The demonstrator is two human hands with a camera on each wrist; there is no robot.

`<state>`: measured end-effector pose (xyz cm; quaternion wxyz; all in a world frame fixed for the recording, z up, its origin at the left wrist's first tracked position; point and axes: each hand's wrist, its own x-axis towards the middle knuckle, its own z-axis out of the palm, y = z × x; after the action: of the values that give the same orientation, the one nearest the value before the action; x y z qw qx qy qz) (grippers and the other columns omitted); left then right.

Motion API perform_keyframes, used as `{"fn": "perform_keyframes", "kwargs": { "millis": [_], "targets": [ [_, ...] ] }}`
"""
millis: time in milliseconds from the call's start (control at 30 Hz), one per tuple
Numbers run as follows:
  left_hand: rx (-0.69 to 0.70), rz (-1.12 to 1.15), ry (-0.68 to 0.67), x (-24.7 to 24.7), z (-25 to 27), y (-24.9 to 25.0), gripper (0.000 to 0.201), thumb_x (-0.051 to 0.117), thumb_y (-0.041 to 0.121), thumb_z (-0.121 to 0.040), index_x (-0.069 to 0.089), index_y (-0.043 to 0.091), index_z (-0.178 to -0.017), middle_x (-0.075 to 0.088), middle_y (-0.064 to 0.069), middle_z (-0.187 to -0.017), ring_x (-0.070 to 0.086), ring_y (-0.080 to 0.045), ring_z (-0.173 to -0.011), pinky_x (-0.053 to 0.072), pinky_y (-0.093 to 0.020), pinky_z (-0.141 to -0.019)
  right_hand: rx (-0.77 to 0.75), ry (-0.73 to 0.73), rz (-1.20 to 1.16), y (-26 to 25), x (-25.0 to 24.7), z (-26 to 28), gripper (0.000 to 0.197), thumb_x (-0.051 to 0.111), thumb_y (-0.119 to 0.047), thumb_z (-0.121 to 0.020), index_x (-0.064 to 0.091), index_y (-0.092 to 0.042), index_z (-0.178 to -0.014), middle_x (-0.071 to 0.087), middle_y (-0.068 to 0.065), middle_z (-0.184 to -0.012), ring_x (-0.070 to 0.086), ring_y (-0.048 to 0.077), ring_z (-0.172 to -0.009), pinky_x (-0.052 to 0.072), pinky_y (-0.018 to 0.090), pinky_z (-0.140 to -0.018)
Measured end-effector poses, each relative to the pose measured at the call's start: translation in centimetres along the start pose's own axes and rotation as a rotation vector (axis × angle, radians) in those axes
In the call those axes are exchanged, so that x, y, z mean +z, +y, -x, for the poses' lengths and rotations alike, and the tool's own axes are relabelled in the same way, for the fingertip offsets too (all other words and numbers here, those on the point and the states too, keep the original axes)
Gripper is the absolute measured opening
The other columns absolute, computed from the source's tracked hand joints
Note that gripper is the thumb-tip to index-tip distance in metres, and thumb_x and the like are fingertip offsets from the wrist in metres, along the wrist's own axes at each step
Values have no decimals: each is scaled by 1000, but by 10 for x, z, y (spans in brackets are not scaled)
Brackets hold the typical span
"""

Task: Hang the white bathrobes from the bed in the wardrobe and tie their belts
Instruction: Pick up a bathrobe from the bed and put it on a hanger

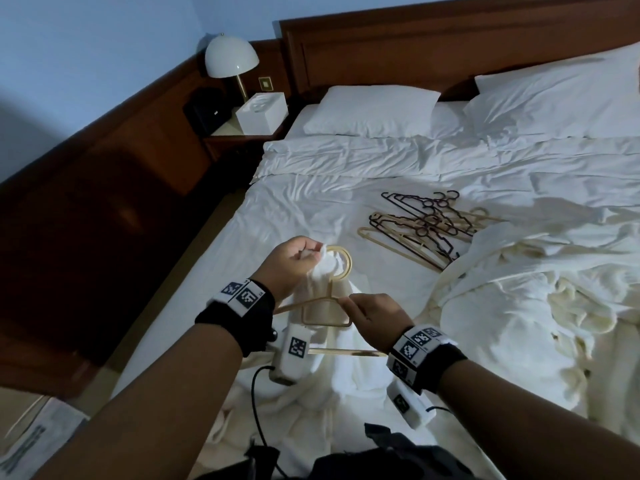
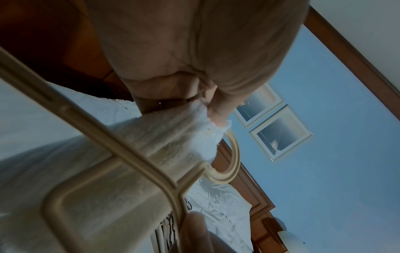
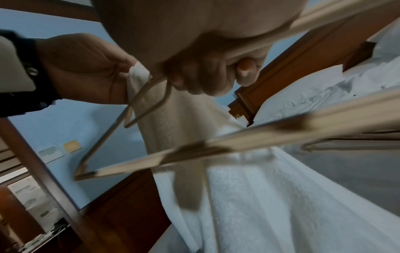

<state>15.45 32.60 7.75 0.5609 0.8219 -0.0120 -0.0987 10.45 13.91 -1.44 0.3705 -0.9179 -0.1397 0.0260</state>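
Note:
A white bathrobe (image 1: 334,379) hangs bunched over the near edge of the bed (image 1: 304,209). My left hand (image 1: 298,258) grips a fold of its cloth beside the hook of a beige hanger (image 1: 347,263). My right hand (image 1: 367,315) pinches that hanger's sloping arm, a little below the left hand. In the left wrist view the terry cloth (image 2: 164,137) is clamped in the left hand (image 2: 173,51) next to the hanger hook (image 2: 234,154). In the right wrist view the right hand (image 3: 205,71) curls round the hanger (image 3: 216,150), the robe (image 3: 238,205) hanging beneath. A second crumpled bathrobe (image 1: 519,306) lies on the bed at right.
A pile of beige and black hangers (image 1: 427,223) lies mid-bed behind my hands. Pillows (image 1: 374,110) rest against the wooden headboard (image 1: 415,46). A bedside table at far left holds a dome lamp (image 1: 231,58) and a white box (image 1: 262,112). Dark wood panelling runs along the left.

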Motion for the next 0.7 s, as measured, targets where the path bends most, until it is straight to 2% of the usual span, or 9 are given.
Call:
{"fn": "perform_keyframes", "kwargs": {
  "millis": [100, 167, 300, 367, 467, 567, 633, 700],
  "targets": [
    [-25, 38, 32, -1, 2, -2, 13, 65, 23, -92, 70, 14, -99, 68, 6, -83, 60, -7, -77, 44, -25, -73, -65, -13, 35, -2, -2, -1, 65, 21, -67, -90, 55, -16, -68, 57, -1, -58, 55, 16, -59, 47, 33, -62],
    [-68, 105, 35, -1, 7, -2, 13, 66, 22, -91, 71, 13, -99, 69, -2, -86, 61, -12, -80, 47, -28, -74, -106, -24, 86, -2, -2, 0, 57, 26, -62, -94, 51, -18, -67, 55, -2, -59, 53, 18, -60, 46, 33, -61],
    [-131, 360, -25, -2, 20, 2, 19, 59, 12, -96, 68, 3, -110, 70, -17, -108, 64, -22, -97, 48, -36, -94, -137, -48, 82, -4, -5, 3, 59, 20, -67, -89, 50, -19, -70, 51, -4, -59, 51, 17, -61, 48, 35, -64],
    [-108, 402, -63, -4, 25, 7, 20, 54, 8, -98, 66, 2, -113, 70, -16, -110, 64, -21, -101, 47, -35, -98, -148, -27, 8, -7, -5, 1, 64, 22, -67, -90, 56, -15, -72, 53, -2, -59, 52, 16, -60, 47, 34, -64],
    [-91, 354, -91, -18, 30, 9, 16, 55, 8, -97, 68, 7, -106, 70, -6, -94, 62, -17, -92, 46, -33, -92, -180, -2, 10, -14, -3, 2, 70, 20, -72, -90, 58, -16, -72, 59, -1, -61, 56, 17, -61, 49, 35, -64],
    [-97, 202, -142, -32, 40, 4, 19, 60, 20, -89, 69, 12, -104, 68, -13, -91, 59, -25, -85, 44, -39, -80, -180, -55, 128, -26, 3, 10, 67, 16, -72, -89, 51, -19, -70, 51, -6, -58, 52, 17, -60, 49, 37, -62],
    [-55, 131, -160, -35, 47, 2, 14, 60, 15, -92, 70, 15, -101, 70, -9, -87, 60, -21, -79, 48, -33, -73, -167, -79, 190, -32, 8, 15, 67, 12, -73, -87, 48, -21, -68, 46, -7, -57, 51, 20, -61, 48, 37, -62],
    [-22, 108, -157, -36, 53, 2, 13, 63, 11, -92, 72, 17, -99, 72, -9, -87, 62, -17, -78, 50, -29, -71, -176, -86, 248, -34, 10, 17, 75, 3, -80, -83, 49, -22, -69, 48, -6, -59, 56, 24, -64, 47, 36, -62]
  ]
}}
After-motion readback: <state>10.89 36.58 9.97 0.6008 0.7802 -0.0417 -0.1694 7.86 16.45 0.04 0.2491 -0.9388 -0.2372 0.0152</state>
